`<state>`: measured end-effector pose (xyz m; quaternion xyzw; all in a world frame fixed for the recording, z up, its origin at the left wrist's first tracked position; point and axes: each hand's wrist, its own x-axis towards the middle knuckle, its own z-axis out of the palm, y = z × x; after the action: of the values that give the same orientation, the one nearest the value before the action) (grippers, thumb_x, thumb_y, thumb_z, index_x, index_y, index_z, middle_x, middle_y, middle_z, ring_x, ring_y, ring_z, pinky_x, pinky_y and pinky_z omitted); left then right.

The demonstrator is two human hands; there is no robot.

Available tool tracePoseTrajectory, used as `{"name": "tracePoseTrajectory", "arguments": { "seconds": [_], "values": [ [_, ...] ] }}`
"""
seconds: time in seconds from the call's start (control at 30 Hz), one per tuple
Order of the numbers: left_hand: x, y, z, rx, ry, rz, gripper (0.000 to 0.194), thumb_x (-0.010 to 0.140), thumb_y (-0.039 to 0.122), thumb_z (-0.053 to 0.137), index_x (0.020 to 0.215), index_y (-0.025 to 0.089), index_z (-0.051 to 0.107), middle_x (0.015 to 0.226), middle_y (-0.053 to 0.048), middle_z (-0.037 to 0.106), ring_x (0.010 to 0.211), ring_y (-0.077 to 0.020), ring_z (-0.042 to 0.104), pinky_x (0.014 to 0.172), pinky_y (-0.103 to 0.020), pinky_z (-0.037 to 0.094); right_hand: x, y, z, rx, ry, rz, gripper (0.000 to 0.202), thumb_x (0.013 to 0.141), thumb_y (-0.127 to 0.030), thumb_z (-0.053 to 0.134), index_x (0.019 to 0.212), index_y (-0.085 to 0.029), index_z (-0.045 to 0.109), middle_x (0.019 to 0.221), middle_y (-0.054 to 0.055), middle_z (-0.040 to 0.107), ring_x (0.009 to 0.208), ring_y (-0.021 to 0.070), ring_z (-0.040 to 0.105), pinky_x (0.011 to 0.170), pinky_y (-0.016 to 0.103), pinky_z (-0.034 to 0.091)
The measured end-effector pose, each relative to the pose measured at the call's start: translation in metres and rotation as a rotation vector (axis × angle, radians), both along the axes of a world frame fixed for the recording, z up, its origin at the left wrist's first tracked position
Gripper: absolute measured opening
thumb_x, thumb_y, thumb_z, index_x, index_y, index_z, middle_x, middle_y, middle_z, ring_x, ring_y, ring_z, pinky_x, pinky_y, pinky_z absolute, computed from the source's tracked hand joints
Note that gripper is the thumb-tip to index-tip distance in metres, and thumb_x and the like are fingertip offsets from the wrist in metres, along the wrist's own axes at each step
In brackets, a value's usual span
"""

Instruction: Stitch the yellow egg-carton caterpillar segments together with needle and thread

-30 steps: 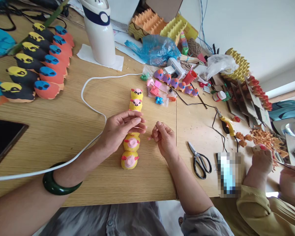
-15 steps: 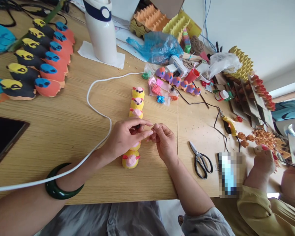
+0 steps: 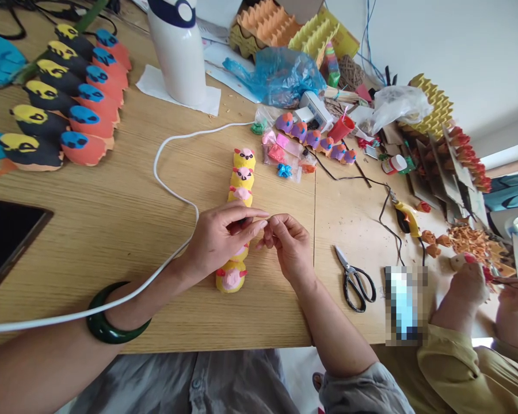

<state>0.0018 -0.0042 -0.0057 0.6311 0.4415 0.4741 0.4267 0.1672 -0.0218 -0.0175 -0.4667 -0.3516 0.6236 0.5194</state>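
While left hand (image 3: pixel 216 237) overhangs yellow figures (image 3: pixel 231 279), right hand (image 3: pixel 291 242) hovers alongside.

Yellow row (image 3: pixel 243 175) – mid pt. hidden by L hand (image 3: pixel 216 238); container (image 3: pixel 182 66) top cut off.

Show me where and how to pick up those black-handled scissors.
I'd grip the black handle loops, coming from the table's near edge. The scissors lie flat, loops toward that edge, blades pointing away and leftward. Of the wearer's hands, the right hand is nearer.
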Motion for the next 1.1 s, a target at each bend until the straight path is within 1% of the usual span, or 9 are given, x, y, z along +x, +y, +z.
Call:
{"name": "tracePoseTrajectory", "arguments": {
  "seconds": [0.1, 0.2, 0.27, 0.37, 0.47, 0.6, 0.73, 1.0, 1.1],
  "values": [
    [-0.0014, 0.0, 0.0004, -0.068, -0.027, 0.039, 0.02, 0.094, 0.033, 0.071, 0.103, 0.023, 0.085, 0.092, -0.004, 0.079, 0.074, -0.0144, 0.066, 0.068, -0.025, 0.052, 0.0013, 0.0021, 0.0002, 0.004, 0.001, -0.056, 0.036, 0.079, -0.053, 0.087, 0.078, -0.022, 0.069, 0.067, -0.005, 0.062, 0.053, 0.0082, 0.046, 0.056, 0.026, 0.057],
    [-0.0037, 0.0006, -0.0004, -0.193, -0.121, 0.05, 0.025, 0.098, 0.037, 0.067, 0.108, 0.023, 0.084, 0.076, -0.001, 0.07, 0.06, -0.0111, 0.055, 0.058, -0.024, 0.048, 0.003, 0.0034, -0.0018, -0.009, -0.006, -0.062, 0.039, 0.081, -0.056, 0.084, 0.074, -0.022, 0.066, 0.063, -0.006, 0.059, 0.05, 0.0076, 0.044, 0.054, 0.025, 0.055],
    [-0.0048, 0.001, -0.0013, -0.284, -0.207, 0.027, 0.028, 0.098, 0.039, 0.067, 0.115, 0.024, 0.083, 0.065, 0.003, 0.057, 0.051, -0.0089, 0.044, 0.05, -0.023, 0.042, 0.0036, 0.0036, -0.0031, -0.017, -0.011, -0.049, 0.041, 0.083, -0.058, 0.082, 0.072, -0.022, 0.066, 0.058, -0.007, 0.055, 0.048, 0.0077, 0.043, 0.053, 0.025, 0.055],
    [-0.0044, 0.0008, -0.0018, -0.394, -0.329, -0.033, 0.032, 0.098, 0.041, 0.067, 0.12, 0.024, 0.081, 0.061, 0.005, 0.043, 0.048, -0.0082, 0.037, 0.044, -0.021, 0.037, 0.0032, 0.0035, -0.003, -0.015, -0.018, -0.047, 0.04, 0.083, -0.057, 0.082, 0.072, -0.022, 0.066, 0.06, -0.006, 0.056, 0.049, 0.008, 0.044, 0.055, 0.026, 0.055],
    [-0.0023, -0.0001, -0.0005, -0.445, -0.342, -0.111, 0.032, 0.094, 0.042, 0.071, 0.117, 0.022, 0.081, 0.061, 0.006, 0.04, 0.048, -0.0083, 0.036, 0.044, -0.022, 0.036, 0.0018, 0.003, -0.0012, -0.008, -0.027, -0.045, 0.04, 0.082, -0.057, 0.083, 0.074, -0.023, 0.066, 0.063, -0.006, 0.058, 0.052, 0.0084, 0.044, 0.057, 0.026, 0.056],
    [0.0002, -0.0009, 0.0005, -0.317, -0.198, -0.106, 0.022, 0.084, 0.034, 0.081, 0.102, 0.022, 0.084, 0.062, 0.006, 0.038, 0.053, -0.009, 0.036, 0.049, -0.024, 0.036, -0.0003, 0.0012, 0.0004, -0.014, -0.045, -0.02, 0.041, 0.081, -0.06, 0.083, 0.073, -0.023, 0.067, 0.061, -0.006, 0.057, 0.053, 0.0094, 0.048, 0.059, 0.027, 0.056],
    [0.0011, -0.0008, -0.0008, -0.148, -0.066, -0.033, 0.01, 0.084, 0.029, 0.078, 0.09, 0.023, 0.083, 0.06, 0.005, 0.042, 0.056, -0.0105, 0.039, 0.054, -0.026, 0.035, -0.0021, -0.0007, 0.0019, -0.013, -0.05, 0.003, 0.041, 0.08, -0.06, 0.085, 0.073, -0.022, 0.068, 0.061, -0.005, 0.057, 0.054, 0.0099, 0.05, 0.059, 0.026, 0.056],
    [0.0003, -0.0004, 0.0013, -0.065, -0.036, 0.005, 0.01, 0.087, 0.029, 0.074, 0.087, 0.022, 0.082, 0.059, 0.005, 0.045, 0.056, -0.0115, 0.041, 0.055, -0.027, 0.035, -0.0002, -0.0019, 0.0015, -0.004, -0.011, 0.07, 0.037, 0.086, -0.057, 0.08, 0.077, -0.022, 0.071, 0.066, -0.004, 0.062, 0.056, 0.0103, 0.055, 0.06, 0.027, 0.058],
    [0.0004, -0.0011, 0.0019, -0.085, -0.03, -0.01, 0.015, 0.088, 0.028, 0.074, 0.097, 0.023, 0.084, 0.06, 0.005, 0.046, 0.057, -0.0118, 0.041, 0.058, -0.027, 0.038, 0.0008, -0.0008, 0.0013, 0.007, -0.029, 0.032, 0.032, 0.083, -0.052, 0.084, 0.08, -0.022, 0.071, 0.068, -0.004, 0.063, 0.056, 0.0096, 0.053, 0.06, 0.027, 0.058]
  ]
}}
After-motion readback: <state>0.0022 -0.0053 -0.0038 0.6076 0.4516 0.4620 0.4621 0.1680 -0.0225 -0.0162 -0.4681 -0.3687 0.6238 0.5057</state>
